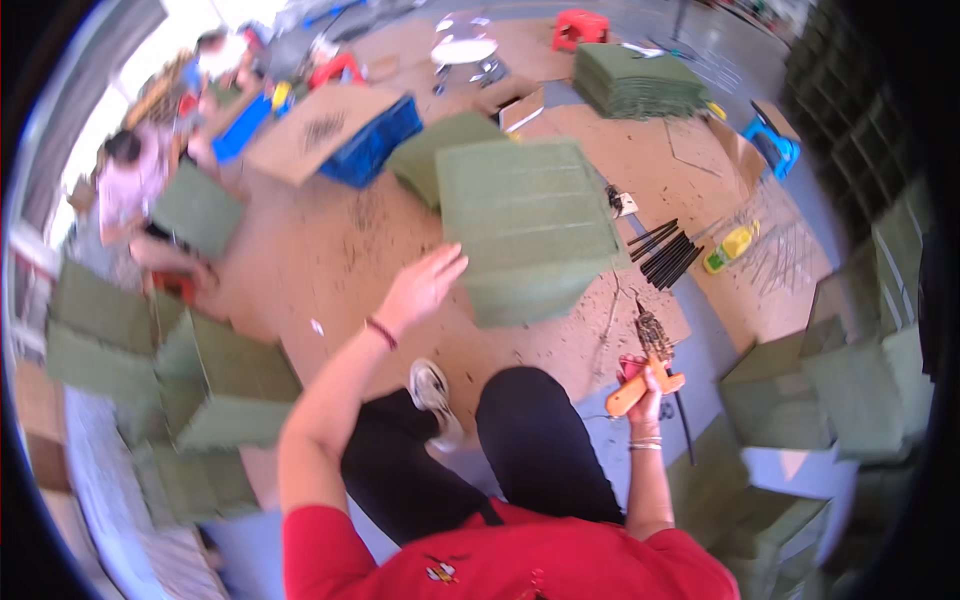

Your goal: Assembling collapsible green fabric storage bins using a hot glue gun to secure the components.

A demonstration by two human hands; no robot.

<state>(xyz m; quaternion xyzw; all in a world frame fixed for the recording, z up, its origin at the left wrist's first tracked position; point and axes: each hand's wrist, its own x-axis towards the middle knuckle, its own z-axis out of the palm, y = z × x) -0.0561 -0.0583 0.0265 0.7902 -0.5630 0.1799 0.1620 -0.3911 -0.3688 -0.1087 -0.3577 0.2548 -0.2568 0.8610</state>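
Observation:
In front of my knees stands a green fabric-like box [530,210], its flat top panel facing up. Against its left edge lie the fingertips of my left hand [418,288], the fingers stretched out; whether they press on it I cannot tell. My right hand [645,390] is closed round the handle of an orange hot glue gun [632,394], whose dark, crusted nozzle end points away from me. A black glue stick [685,425] pokes out of its back end. Several more black glue sticks [668,258] lie right of the box.
A yellow-green bottle [732,247] lies beyond the glue sticks. Behind the box are a second green piece [430,160], a blue crate [370,145] and a stack of green panels [640,85]. Green boxes [230,380] flank me on both sides. A co-worker [140,180] sits far left.

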